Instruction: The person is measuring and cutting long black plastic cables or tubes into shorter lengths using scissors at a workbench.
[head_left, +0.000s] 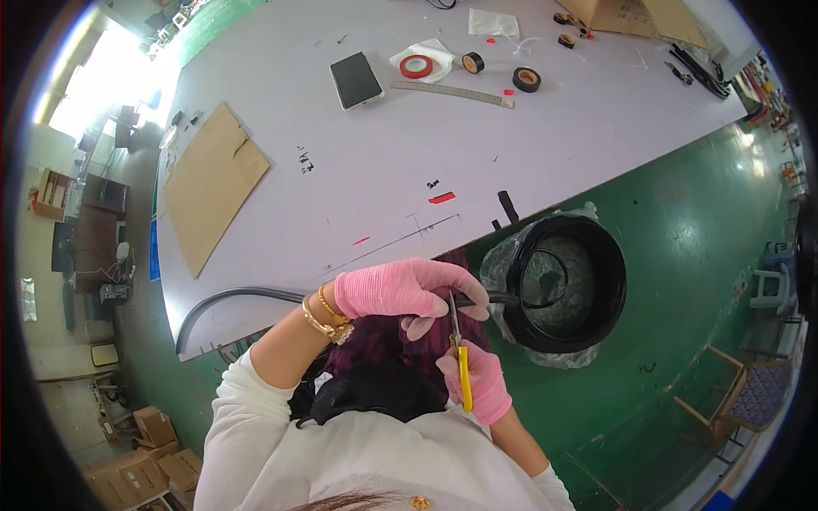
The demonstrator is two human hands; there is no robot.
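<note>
My left hand [400, 291], in a pink glove, is closed round a black tube [256, 292]. The tube curves in from the table's left front corner and runs on to the right toward a large black coil [609, 289]. In my right hand [479, 383], also gloved in pink, is a pair of scissors with yellow handles [465, 377]. Its blades point away from me and meet the tube just at my left fingers. Whether the blades have cut into the tube is hard to see.
On the pale table [358, 162] lie a brown cardboard sheet [217, 187], a dark phone-like device [356, 81], a steel ruler [452, 92], red tape [416, 66] and black tape rolls [527, 79]. Clear plastic film [562, 359] wraps the coil. A chair [741, 396] stands at the right.
</note>
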